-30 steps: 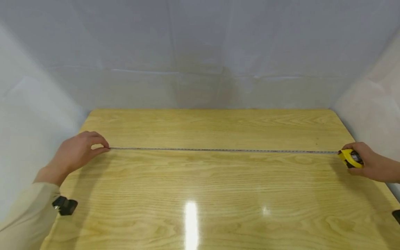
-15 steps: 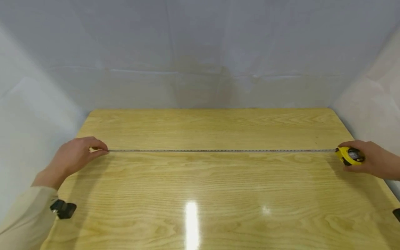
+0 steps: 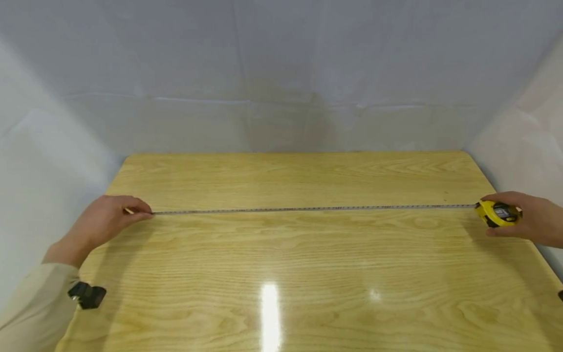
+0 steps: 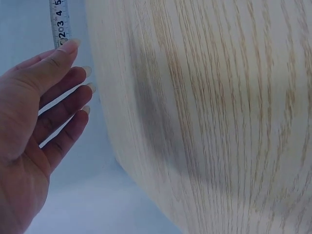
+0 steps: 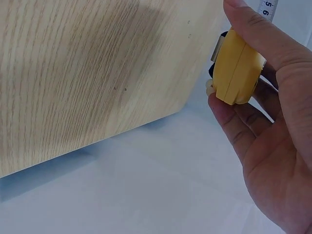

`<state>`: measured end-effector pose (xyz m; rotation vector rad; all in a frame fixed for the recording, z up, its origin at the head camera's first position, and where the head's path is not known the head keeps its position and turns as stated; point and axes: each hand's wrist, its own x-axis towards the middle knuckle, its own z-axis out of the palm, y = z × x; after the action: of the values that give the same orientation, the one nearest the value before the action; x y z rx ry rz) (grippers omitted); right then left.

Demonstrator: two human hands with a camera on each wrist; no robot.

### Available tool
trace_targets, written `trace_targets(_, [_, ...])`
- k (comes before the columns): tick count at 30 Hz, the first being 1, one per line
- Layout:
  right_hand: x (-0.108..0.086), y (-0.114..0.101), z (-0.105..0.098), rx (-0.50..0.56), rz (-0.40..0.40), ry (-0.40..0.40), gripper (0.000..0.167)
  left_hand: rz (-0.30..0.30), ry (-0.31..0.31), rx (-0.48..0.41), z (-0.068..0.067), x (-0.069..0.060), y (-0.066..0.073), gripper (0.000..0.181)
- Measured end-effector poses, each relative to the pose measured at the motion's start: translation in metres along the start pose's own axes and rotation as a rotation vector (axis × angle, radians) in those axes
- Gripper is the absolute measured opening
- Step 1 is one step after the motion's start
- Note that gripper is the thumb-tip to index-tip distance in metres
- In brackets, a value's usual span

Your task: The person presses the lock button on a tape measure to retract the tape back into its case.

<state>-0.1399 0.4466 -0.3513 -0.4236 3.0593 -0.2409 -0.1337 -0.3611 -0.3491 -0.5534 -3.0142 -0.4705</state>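
A steel tape measure is drawn out across the table in the head view. Its narrow grey blade (image 3: 308,209) runs nearly straight from one hand to the other. At the left, my left hand (image 3: 103,220) pinches the blade's free end between thumb and forefinger. The left wrist view shows printed numbers on the blade (image 4: 60,22) by the thumb tip, while the other fingers spread loosely. My right hand (image 3: 536,217) grips the yellow and black case (image 3: 497,214) at the right, thumb on one side and fingers on the other. In the right wrist view the case (image 5: 237,70) is above the tabletop.
The light wood table (image 3: 281,259) has a glossy top and rounded far corners. Pale sheeting (image 3: 281,78) hangs behind it and at both sides. A small black device (image 3: 88,295) is at the left sleeve cuff (image 3: 57,283).
My left hand has come slightly nearer in the head view. The case in my right hand has shifted a little farther away and to the right, so the blade now slants up toward the right.
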Motion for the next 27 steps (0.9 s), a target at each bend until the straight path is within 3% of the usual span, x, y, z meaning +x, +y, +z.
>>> trace_targets(7, [0.003,-0.003,-0.001,-0.008,-0.007,0.013,0.075,0.013,0.017,-0.006,0.000,-0.001,-0.001,0.009])
trace_targets(17, [0.007,-0.014,-0.001,0.002,-0.080,0.031,0.075,0.046,0.028,0.012,0.001,0.004,0.005,0.009])
trace_targets(27, [0.012,-0.025,-0.002,0.079,0.006,-0.122,0.079,0.035,0.016,0.014,0.001,0.004,0.005,0.009])
